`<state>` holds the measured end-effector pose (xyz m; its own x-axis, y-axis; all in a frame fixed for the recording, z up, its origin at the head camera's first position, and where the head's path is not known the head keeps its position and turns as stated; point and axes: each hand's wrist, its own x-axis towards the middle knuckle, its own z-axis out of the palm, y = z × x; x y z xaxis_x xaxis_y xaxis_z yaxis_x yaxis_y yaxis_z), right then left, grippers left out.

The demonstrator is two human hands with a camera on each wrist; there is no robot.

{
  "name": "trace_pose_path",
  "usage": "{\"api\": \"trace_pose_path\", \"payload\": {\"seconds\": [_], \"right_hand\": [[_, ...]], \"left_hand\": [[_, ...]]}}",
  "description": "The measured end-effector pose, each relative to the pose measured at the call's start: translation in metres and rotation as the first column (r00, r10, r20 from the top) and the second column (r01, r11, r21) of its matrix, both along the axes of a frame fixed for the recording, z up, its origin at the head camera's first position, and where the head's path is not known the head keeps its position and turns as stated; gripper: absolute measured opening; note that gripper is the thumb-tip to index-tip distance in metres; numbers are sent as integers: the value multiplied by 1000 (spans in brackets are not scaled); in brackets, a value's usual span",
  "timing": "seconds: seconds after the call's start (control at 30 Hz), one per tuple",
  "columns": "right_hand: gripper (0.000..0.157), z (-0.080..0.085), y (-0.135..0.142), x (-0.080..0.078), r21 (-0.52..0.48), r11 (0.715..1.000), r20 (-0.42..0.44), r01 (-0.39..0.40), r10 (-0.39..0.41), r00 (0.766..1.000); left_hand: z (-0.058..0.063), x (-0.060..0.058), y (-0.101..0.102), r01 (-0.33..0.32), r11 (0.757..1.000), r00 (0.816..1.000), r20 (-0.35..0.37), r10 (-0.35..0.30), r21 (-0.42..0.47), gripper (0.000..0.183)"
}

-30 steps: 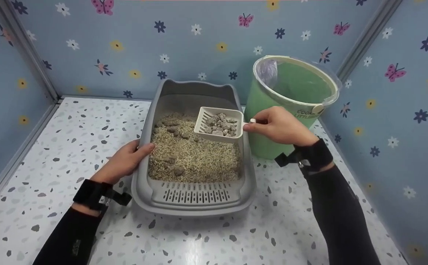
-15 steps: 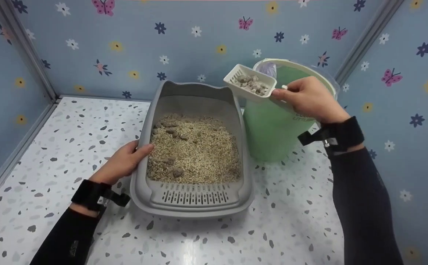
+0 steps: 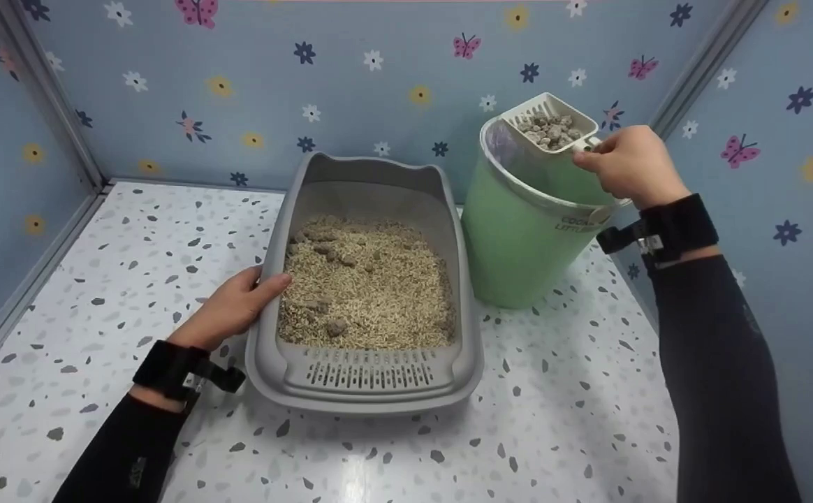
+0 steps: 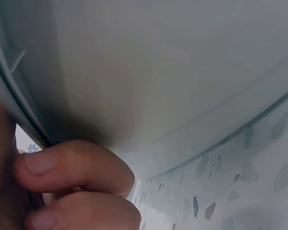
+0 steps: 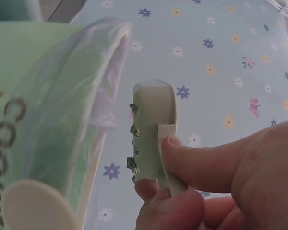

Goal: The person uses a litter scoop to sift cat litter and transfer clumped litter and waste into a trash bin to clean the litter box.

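Note:
My right hand (image 3: 628, 166) pinches the short handle of a white slotted litter scoop (image 3: 591, 124), seen from its side in the right wrist view. Greyish clumps (image 3: 552, 133) lie in the scoop, which is held over the mouth of a green bin (image 3: 518, 244). At the left, my left hand (image 3: 228, 307) grips the side rim of a grey litter box (image 3: 371, 402), thumb on top. In the left wrist view, its curled fingers (image 4: 81, 165) show under that rim. Tan pellet litter (image 3: 385, 293) with some darker clumps (image 3: 337, 327) fills the box.
A clear plastic liner (image 5: 98, 96) hangs over the bin's rim. The bin stands close against the box's right side. Patterned wall panels (image 3: 371, 70) enclose the back and both sides of the speckled floor (image 3: 532, 412).
My right hand has carried the loaded scoop up and right, from above the litter box to over the bin. The left hand has stayed on the box rim.

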<state>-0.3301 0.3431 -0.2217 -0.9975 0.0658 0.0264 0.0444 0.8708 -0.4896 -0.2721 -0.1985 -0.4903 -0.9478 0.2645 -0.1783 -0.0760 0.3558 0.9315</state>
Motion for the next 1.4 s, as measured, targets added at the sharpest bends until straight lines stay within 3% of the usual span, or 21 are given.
{"api": "trace_pose_path", "payload": {"seconds": [0.23,0.43,0.5,0.8,1.0,1.2,1.4], "right_hand": [[32,-1,2,-2,49,999,5,-4,4,1000],[55,0,-6,-2,163,986,-13,-32,34,999],[55,-1,-9,-2,199,979,-34,-39,47,998],[50,-6,-19,-4,314,948,-118,-42,83,989],[32,-9,-24,-6,411,911,-192,-17,105,976],[18,-13,-33,-5,508,861,-275,31,128,953],[24,-21,-36,-1,585,810,-386,37,238,891]], "left_hand": [[2,1,1,-7,1000,1000,1,7,24,104],[1,1,0,-10,1000,1000,-15,11,27,92],[1,1,0,-9,1000,1000,-9,10,22,92],[3,2,0,-8,1000,1000,4,8,12,96],[2,1,0,-13,1000,1000,7,13,0,99],[2,2,1,-12,1000,1000,3,12,-19,104],[3,3,1,-1,1000,1000,-22,0,-18,102]]}}
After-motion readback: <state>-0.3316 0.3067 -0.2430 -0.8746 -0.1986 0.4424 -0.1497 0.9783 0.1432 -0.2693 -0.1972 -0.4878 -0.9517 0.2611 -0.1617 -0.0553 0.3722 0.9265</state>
